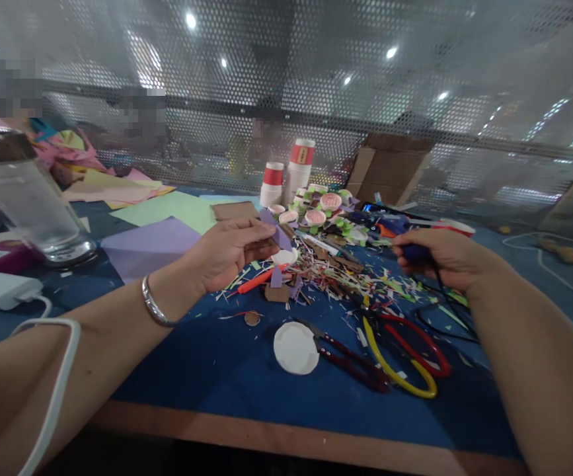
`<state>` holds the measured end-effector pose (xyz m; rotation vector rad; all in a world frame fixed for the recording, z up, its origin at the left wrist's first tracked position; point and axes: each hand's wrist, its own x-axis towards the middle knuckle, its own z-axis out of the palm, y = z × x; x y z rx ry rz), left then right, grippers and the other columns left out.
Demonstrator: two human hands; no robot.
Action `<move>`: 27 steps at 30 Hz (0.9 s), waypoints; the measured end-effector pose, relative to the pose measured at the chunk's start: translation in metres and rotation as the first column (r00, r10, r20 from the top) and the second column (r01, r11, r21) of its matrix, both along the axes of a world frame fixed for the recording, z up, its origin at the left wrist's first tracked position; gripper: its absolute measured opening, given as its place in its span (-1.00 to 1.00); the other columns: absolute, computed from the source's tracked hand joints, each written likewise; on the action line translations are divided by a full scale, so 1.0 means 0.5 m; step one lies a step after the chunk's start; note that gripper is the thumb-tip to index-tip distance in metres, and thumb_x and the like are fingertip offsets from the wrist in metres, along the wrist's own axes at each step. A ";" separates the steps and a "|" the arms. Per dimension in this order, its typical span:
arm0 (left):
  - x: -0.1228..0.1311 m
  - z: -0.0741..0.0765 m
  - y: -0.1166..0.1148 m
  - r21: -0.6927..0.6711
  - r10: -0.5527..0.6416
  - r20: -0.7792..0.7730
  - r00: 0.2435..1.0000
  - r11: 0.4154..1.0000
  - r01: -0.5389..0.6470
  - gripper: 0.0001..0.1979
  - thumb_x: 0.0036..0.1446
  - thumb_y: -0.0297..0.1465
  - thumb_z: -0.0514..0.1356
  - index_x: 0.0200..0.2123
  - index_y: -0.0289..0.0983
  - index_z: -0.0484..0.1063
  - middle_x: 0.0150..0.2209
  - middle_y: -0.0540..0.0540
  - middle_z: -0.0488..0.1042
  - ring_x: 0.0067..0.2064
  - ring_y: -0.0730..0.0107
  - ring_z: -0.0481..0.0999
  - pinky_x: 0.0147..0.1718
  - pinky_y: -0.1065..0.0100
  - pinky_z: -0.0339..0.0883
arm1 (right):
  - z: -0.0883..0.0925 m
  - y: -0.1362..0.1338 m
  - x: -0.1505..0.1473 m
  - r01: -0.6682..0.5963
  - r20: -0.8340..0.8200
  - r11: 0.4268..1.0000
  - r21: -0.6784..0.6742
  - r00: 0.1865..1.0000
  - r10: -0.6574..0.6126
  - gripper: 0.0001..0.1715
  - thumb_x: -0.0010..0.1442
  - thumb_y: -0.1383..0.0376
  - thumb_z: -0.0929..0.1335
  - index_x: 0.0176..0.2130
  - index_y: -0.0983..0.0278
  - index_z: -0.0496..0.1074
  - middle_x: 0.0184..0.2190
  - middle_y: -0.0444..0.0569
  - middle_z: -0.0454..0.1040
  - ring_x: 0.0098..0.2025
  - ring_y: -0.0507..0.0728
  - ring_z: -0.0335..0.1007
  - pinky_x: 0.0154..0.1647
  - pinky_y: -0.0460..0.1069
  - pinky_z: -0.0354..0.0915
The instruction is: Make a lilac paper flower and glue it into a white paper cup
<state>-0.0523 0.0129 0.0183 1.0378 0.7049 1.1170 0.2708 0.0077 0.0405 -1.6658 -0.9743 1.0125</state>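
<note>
Between the thumb and fingers of my left hand (241, 248) is a small piece of purple paper (280, 233), held above the table. My right hand (445, 254) is wrapped round the dark blue handle of a corded glue gun (416, 254), its orange front part pointing left. Below the hands lie a white paper disc (296, 348), dark-handled scissors (353, 360) touching it, and larger scissors (400, 350) with one yellow and one red handle. A red-orange pen-shaped tool (261, 280) rests near my left hand, beside small purple and brown cut pieces.
Paper scraps (336, 271) cover the middle. Behind them stand stacked paper cups (297, 173) and a heap of cup pieces with green and purple bits (316, 217). Coloured sheets (152, 244), a glass jar (33, 205) and a white charger (3, 291) are on the left.
</note>
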 end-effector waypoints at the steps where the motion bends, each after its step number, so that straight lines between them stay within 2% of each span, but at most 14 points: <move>1: -0.001 0.000 0.000 -0.003 0.001 0.002 1.000 1.000 -0.001 -0.82 0.22 -0.57 0.24 -0.44 -0.40 0.57 -0.39 -0.09 0.59 -0.34 0.50 0.57 -0.14 0.38 0.47 | 0.006 -0.003 -0.005 -0.013 -0.038 1.000 0.008 0.999 0.014 -0.78 0.20 0.52 0.34 -0.46 0.32 0.36 -0.59 -0.10 0.40 -0.63 -0.05 0.30 -0.64 -0.17 0.32; 5: -0.002 0.003 0.000 -0.029 0.007 0.014 1.000 1.000 -0.007 -0.78 0.23 -0.60 0.21 -0.46 -0.40 0.56 -0.42 -0.07 0.58 -0.38 0.50 0.58 -0.18 0.41 0.49 | 0.025 -0.024 -0.028 -0.083 -0.181 0.992 0.099 0.978 0.100 -0.80 0.22 0.38 0.40 -0.40 0.24 0.31 -0.62 -0.23 0.23 -0.63 -0.08 0.13 -0.64 -0.20 0.21; 9: -0.001 0.007 -0.001 -0.049 0.009 0.014 1.000 0.999 -0.008 -0.78 0.23 -0.60 0.21 -0.47 -0.40 0.55 -0.42 -0.08 0.58 -0.38 0.49 0.59 -0.21 0.43 0.50 | 0.034 -0.043 -0.053 -0.189 -0.259 0.971 0.149 0.940 0.223 -0.79 0.25 0.32 0.40 -0.41 0.24 0.33 -0.60 -0.24 0.12 -0.58 -0.07 0.04 -0.58 -0.18 0.19; 14: -0.002 0.008 0.001 -0.062 0.017 0.044 0.999 0.998 -0.014 -0.80 0.22 -0.61 0.22 -0.45 -0.40 0.56 -0.40 -0.10 0.59 -0.37 0.48 0.59 -0.16 0.39 0.52 | 0.027 -0.048 -0.077 -0.278 -0.274 0.943 0.185 0.907 0.321 -0.76 0.17 0.32 0.45 -0.44 0.25 0.33 -0.55 -0.20 0.17 -0.52 -0.04 0.07 -0.54 -0.12 0.20; 19: -0.001 0.008 0.007 -0.093 0.065 0.068 0.996 0.994 -0.059 -0.79 0.22 -0.63 0.20 -0.45 -0.42 0.55 -0.40 -0.09 0.59 -0.34 0.49 0.59 -0.15 0.43 0.51 | 0.021 -0.058 -0.104 -0.356 -0.263 0.919 0.169 0.882 0.390 -0.64 0.10 0.25 0.51 -0.50 0.26 0.30 -0.59 -0.20 0.18 -0.53 -0.05 0.11 -0.55 -0.11 0.14; 23: 0.003 0.013 0.009 -0.124 0.089 0.056 0.994 0.989 -0.082 -0.79 0.24 -0.63 0.18 -0.41 -0.43 0.57 -0.37 -0.12 0.62 -0.32 0.48 0.61 -0.18 0.46 0.52 | 0.018 -0.070 -0.131 -0.419 -0.102 0.891 0.176 0.892 0.440 -0.54 0.06 0.22 0.53 -0.59 0.25 0.24 -0.66 -0.21 0.21 -0.59 -0.06 0.14 -0.56 -0.12 0.12; 25: 0.004 0.017 0.008 -0.148 0.101 0.048 0.994 0.985 -0.093 -0.77 0.26 -0.63 0.15 -0.40 -0.43 0.57 -0.37 -0.12 0.63 -0.32 0.48 0.62 -0.19 0.48 0.52 | 0.011 -0.071 -0.140 -0.453 0.068 0.872 0.186 0.891 0.449 -0.50 0.10 0.16 0.50 -0.63 0.23 0.21 -0.68 -0.19 0.25 -0.60 -0.04 0.15 -0.54 -0.10 0.15; 27: 0.005 0.020 0.008 -0.163 0.115 0.051 0.992 0.981 -0.105 -0.75 0.26 -0.64 0.13 -0.41 -0.41 0.56 -0.38 -0.12 0.63 -0.33 0.48 0.63 -0.17 0.48 0.52 | 0.001 -0.069 -0.142 -0.481 0.334 0.854 0.198 0.852 0.403 -0.49 0.17 0.10 0.43 -0.64 0.21 0.21 -0.68 -0.15 0.30 -0.61 -0.01 0.18 -0.54 -0.07 0.18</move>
